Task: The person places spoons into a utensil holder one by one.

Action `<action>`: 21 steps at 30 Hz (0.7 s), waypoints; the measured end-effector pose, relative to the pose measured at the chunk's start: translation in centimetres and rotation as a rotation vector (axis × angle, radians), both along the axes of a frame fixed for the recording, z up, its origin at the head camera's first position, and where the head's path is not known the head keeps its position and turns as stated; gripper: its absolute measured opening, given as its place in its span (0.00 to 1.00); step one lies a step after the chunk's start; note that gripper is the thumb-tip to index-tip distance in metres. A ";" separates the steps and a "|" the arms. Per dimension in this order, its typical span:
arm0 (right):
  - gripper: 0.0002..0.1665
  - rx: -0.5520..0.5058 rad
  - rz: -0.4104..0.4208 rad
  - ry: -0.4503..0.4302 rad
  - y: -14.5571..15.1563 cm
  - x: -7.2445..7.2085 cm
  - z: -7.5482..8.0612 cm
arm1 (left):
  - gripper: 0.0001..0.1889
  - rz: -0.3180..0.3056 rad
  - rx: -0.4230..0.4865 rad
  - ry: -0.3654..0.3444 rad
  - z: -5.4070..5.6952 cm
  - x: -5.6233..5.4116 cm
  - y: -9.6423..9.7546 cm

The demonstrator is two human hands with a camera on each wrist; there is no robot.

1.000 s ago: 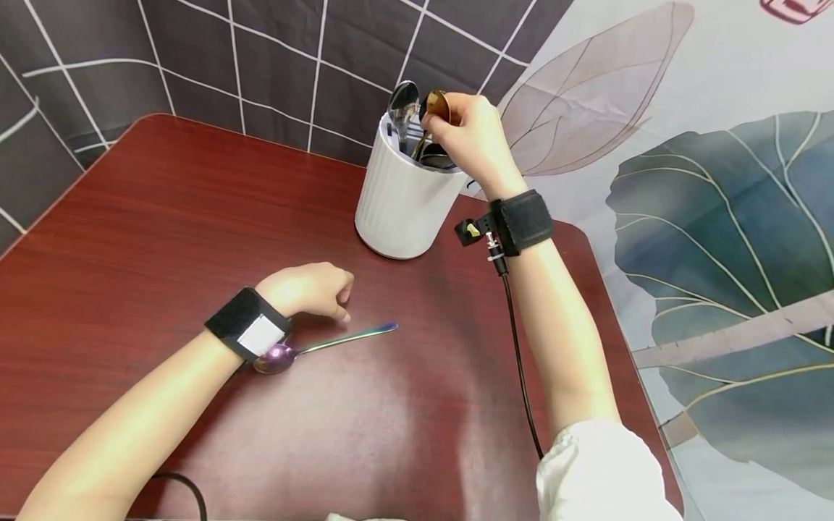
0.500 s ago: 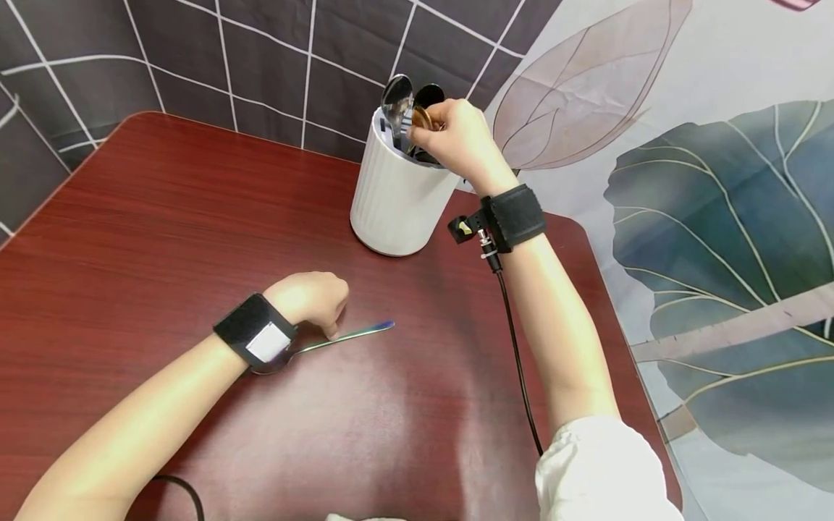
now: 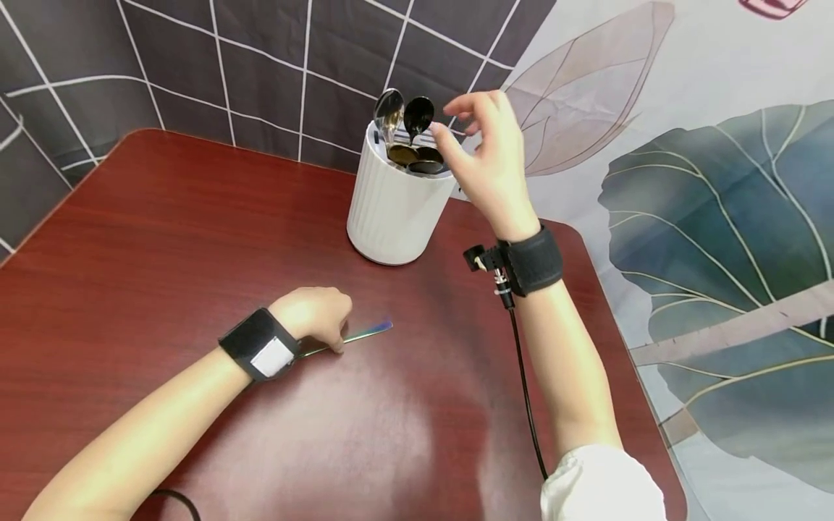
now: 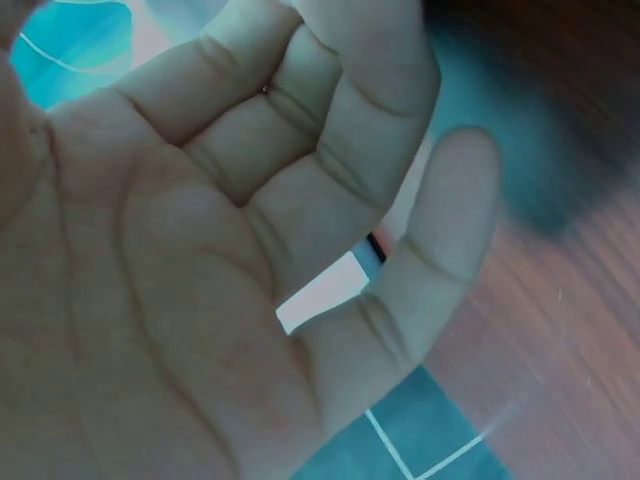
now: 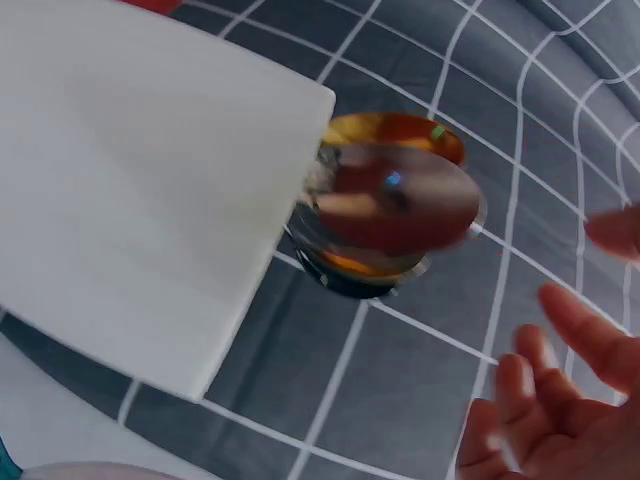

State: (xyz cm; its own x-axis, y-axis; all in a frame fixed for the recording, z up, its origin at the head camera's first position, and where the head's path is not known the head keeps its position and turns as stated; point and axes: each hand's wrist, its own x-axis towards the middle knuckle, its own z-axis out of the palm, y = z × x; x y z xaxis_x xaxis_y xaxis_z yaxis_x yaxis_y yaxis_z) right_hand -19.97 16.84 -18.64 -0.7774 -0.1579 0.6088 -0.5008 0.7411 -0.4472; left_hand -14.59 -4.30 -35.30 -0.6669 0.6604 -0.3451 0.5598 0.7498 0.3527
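An iridescent spoon (image 3: 371,331) lies on the red-brown table, its bowl hidden under the left wrist. My left hand (image 3: 316,315) has its fingertips at the spoon's handle and pinches it; in the left wrist view the fingers are curled, but the spoon is out of sight. My right hand (image 3: 491,152) is beside a white ribbed utensil holder (image 3: 394,210), thumb and fingers spread, holding nothing. Several spoons stand bowl-up in the holder: a silver spoon (image 3: 389,108), a black-looking spoon (image 3: 419,114), a gold spoon (image 3: 402,154) and a dark spoon (image 3: 426,161).
The holder stands near the table's (image 3: 195,210) back edge, close to a dark tile-patterned sheet (image 3: 260,79). A leaf-patterned sheet (image 3: 704,217) hangs along the right. A black cable (image 3: 524,391) trails from the right wrist band.
My right hand has let go of the gold spoon, which now rests in the holder, and drawn back with fingers apart. My left hand has come down onto the iridescent spoon's handle.
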 end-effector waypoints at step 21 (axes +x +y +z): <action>0.07 0.338 0.272 -0.108 3.2 4.4 -6.5 | 0.06 0.016 0.362 -0.322 2.3 -3.4 -1.2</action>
